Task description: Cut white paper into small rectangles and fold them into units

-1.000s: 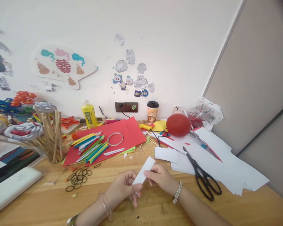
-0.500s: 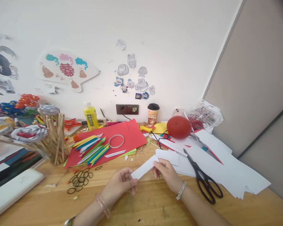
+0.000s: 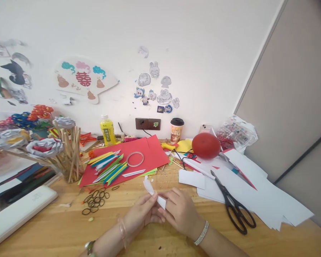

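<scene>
A white paper strip [image 3: 149,186] is held between both hands above the wooden table, its far end bent up and pointing away from me. My left hand [image 3: 146,210] pinches it at the middle with the thumb on top. The fingers of my right hand [image 3: 178,210] close on the strip's near right end. Beyond them lies a small stack of white paper slips [image 3: 192,178]. Right of my right hand rest black scissors [image 3: 234,205], partly on white sheets. Folded coloured paper strips [image 3: 108,166] lie on red paper [image 3: 156,150] ahead to the left.
Black rubber bands [image 3: 95,201] lie on the left, near a long white case [image 3: 21,214]. Wooden sticks [image 3: 71,157] and paper flowers stand at the far left. At the back are a yellow bottle [image 3: 107,132], a lidded cup [image 3: 176,130] and a red balloon [image 3: 205,145].
The strip, earlier stretched flat between my hands, is now bent and turned. My right hand has come down and in, close to my left. The view has shifted slightly left.
</scene>
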{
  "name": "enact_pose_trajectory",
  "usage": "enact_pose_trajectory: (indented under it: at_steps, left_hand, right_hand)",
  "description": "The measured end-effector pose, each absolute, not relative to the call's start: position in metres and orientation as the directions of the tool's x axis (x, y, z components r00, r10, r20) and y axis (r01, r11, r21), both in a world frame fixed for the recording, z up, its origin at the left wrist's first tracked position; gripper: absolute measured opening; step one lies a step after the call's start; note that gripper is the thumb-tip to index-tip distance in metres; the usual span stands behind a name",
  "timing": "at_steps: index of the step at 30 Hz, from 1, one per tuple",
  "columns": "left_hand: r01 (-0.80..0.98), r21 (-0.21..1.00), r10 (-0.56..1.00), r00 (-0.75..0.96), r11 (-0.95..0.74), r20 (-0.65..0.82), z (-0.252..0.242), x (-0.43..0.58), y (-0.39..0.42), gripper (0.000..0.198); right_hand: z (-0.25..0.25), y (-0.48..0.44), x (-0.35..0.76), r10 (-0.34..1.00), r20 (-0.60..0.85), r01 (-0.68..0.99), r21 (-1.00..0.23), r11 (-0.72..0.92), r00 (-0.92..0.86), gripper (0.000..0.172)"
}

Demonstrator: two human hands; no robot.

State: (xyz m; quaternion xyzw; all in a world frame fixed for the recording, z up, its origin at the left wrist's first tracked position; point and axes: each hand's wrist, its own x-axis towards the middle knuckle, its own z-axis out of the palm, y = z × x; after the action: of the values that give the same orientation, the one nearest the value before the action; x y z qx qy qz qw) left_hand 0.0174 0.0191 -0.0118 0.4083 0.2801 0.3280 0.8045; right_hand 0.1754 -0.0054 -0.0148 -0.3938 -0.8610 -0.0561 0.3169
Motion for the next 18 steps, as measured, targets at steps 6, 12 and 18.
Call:
enact_pose_trajectory:
  at_steps: [6, 12, 18]
  left_hand:
    - [-0.232, 0.868, 0.753, 0.623, 0.439, -0.214, -0.009, 0.013, 0.026, 0.033]
    - [-0.068, 0.938, 0.748, 0.625, 0.338, -0.224, -0.010, 0.014, 0.029, 0.041]
    - [0.031, 0.944, 0.706, 0.656, 0.328, -0.267, -0.015, 0.010, 0.036, 0.044]
  right_hand:
    - [-0.011, -0.005, 0.177, 0.710, 0.529, 0.680, -0.301, 0.668, -0.464, 0.028]
    - [-0.015, -0.007, 0.174, 0.861, 0.412, 0.517, -0.689, 0.508, -0.296, 0.016]
    - [-0.013, -0.002, 0.181, 0.794, 0.368, 0.459, -0.666, 0.588, -0.484, 0.009]
